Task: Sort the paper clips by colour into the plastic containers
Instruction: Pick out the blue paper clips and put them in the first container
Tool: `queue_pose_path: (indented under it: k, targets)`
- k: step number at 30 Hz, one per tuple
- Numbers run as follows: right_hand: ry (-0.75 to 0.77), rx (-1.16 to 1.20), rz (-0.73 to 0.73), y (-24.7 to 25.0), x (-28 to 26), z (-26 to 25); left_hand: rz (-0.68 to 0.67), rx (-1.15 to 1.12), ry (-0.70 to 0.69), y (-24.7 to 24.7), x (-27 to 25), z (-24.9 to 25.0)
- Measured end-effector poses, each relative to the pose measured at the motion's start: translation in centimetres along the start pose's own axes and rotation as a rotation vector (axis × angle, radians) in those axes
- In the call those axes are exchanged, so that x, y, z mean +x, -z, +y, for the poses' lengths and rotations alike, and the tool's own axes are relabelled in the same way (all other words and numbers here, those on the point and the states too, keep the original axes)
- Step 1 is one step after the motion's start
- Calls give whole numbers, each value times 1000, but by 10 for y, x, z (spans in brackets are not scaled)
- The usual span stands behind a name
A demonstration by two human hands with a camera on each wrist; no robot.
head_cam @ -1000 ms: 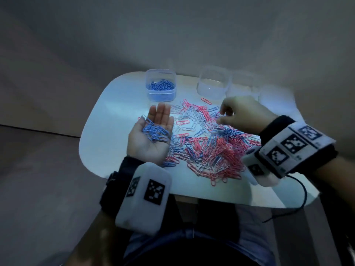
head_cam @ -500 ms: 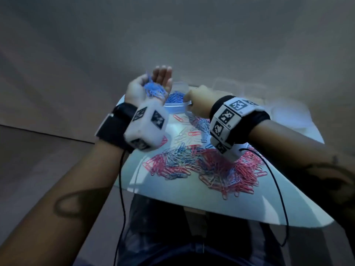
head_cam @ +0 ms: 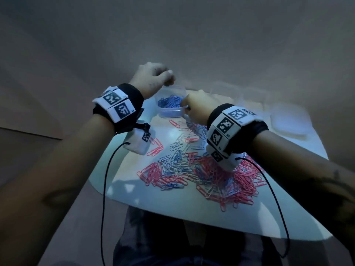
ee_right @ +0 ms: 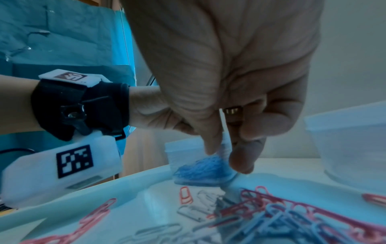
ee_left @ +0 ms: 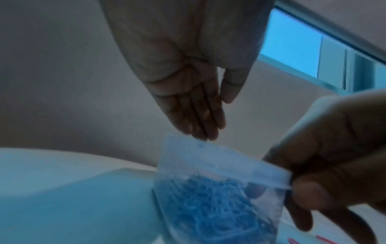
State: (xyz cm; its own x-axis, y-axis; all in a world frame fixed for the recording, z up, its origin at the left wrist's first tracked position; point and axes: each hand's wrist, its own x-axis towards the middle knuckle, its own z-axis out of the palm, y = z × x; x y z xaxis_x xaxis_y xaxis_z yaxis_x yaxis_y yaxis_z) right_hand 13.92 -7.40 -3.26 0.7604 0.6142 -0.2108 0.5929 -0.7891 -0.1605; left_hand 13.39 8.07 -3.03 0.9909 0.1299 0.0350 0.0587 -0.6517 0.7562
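A clear plastic container (head_cam: 169, 114) of blue paper clips (head_cam: 171, 101) stands at the far side of the white table (head_cam: 172, 204). My left hand (head_cam: 151, 79) hovers over its far left rim, turned palm down. In the left wrist view the left hand (ee_left: 194, 107) has straight fingers pointing at the container's rim (ee_left: 208, 158) and holds nothing. My right hand (head_cam: 196, 107) pinches the container's right wall between thumb and fingers (ee_right: 211, 145). A mixed pile of red, blue and white clips (head_cam: 201, 169) lies nearer to me.
Two empty clear containers (head_cam: 224, 93) (head_cam: 255, 96) stand to the right of the blue one, with a flat clear piece (head_cam: 288, 121) beyond them. A few loose clips (head_cam: 155, 148) lie under my left wrist. Cables hang from both wrist cameras.
My left hand, which carried a palmful of blue clips up to the container, has turned over and now shows empty. My right hand has stayed at the container's rim.
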Motion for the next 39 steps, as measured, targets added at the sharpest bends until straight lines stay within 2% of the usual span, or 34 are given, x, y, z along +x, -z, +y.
queue_pose_path:
  k: [3, 5, 7, 9, 13, 15, 17, 19, 22, 23, 25, 27, 29, 32, 39]
  targets:
    - [-14, 117, 16, 0, 4, -1, 53, 220, 34, 1, -10, -2]
    - [-36, 254, 51, 7, 0, 4, 86, 313, 143, 2, -16, -6]
    - [-59, 286, 112, 18, -9, 17, 16, 256, 298, 2, -22, -9]
    - [-83, 190, 124, 27, -19, 29, -46, 124, 381, 0, -26, -9]
    - [21, 47, -123, 12, -36, 29, 19, 99, 345, -1, -25, 1]
    - [86, -21, -154, 1, -39, 27, 28, 211, 320, 5, -29, 8]
    - [130, -17, -144, -7, -42, 24, 30, 408, 234, 12, -44, 14]
    - [199, 17, -148, -14, -48, 18, -74, 500, 156, 12, -68, 18]
    - [362, 34, -144, -22, -59, -1, -405, 492, 120, -6, -103, 22]
    - [422, 12, -130, -24, -61, -6, -466, 529, 101, -12, -111, 23]
    - [495, -99, -112, -28, -61, -14, -488, 635, 53, -19, -123, 24]
    - [490, -214, -106, -32, -55, -17, -475, 674, 48, -21, -135, 21]
    - [429, -185, -138, -34, -47, -16, -509, 627, 66, -26, -146, 12]
    - [328, 3, -232, -32, -41, -7, -497, 524, 59, -33, -156, 1]
    - [159, 497, -331, -21, -50, 19, -464, 411, 5, -29, -149, -6]
